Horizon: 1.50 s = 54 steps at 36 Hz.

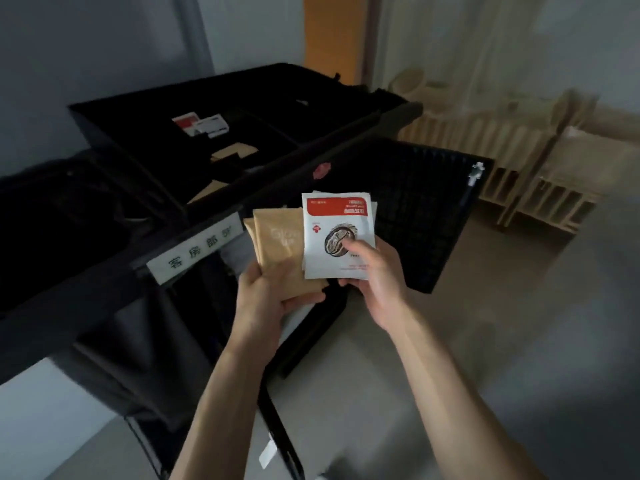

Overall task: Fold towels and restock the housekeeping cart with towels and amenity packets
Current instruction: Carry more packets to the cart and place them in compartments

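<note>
Sorting amenity packets beside the black housekeeping cart (214,202), the left hand (266,292) grips flat tan paper packets (277,244) and the right hand (374,271) pinches white-and-red printed sachets (332,220), which likely next go to the top tray's matching compartments, dim and hard to read.

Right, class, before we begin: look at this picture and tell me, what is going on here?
A person stands at a black housekeeping cart sorting amenity packets. The left hand holds a small stack of plain tan paper packets; the right hand pinches white packets with a red band, thumb on the top one. Both stacks are held in the air beside the cart. A few similar packets already lie in the cart's top tray. No towels are visible.
</note>
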{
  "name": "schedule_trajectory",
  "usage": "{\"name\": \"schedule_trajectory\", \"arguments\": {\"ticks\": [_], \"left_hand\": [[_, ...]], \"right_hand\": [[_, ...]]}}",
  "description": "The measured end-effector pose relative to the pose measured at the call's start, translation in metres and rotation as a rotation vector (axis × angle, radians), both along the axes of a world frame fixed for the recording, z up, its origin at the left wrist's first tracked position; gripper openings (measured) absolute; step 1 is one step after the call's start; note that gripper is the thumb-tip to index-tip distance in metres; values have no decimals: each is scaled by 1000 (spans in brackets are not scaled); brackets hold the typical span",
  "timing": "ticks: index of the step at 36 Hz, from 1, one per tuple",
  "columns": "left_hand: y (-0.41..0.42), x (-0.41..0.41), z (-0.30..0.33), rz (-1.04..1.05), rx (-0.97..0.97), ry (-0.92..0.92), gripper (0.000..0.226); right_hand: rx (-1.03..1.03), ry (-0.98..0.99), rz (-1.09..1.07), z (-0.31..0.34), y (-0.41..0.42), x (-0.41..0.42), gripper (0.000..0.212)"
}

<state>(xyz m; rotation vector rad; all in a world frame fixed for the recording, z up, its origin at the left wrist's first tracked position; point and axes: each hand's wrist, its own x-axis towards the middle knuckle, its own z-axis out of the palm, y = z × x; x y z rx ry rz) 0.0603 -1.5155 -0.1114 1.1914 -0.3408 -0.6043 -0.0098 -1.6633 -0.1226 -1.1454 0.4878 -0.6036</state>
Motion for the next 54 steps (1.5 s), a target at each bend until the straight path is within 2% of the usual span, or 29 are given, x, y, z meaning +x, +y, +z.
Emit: {"name": "schedule_trajectory", "arguments": {"ticks": [4,11,17,27,32,39,46,54], "left_hand": [[-33,33,-5,32,4,17,21],[-76,90,-1,112,-3,76,26],[-90,120,0,219,21,114,28],[-124,151,-2,461,59,95,28],[-168,157,13,607,62,98,28],[-202,158,15,804,53,125,25],[-222,174,20,844,35,98,21],[-242,231,30,805,-12,74,26]], "right_hand": [[-27,-16,46,-3,-37,37,14],[-30,3,126,-4,-89,95,22],[-9,25,291,-7,-109,149,22],[3,27,567,-12,-145,219,13],[-42,12,695,4,-184,246,17],[21,18,740,10,-226,280,15],[41,12,819,10,-240,302,12],[21,-40,794,29,-262,343,14]]}}
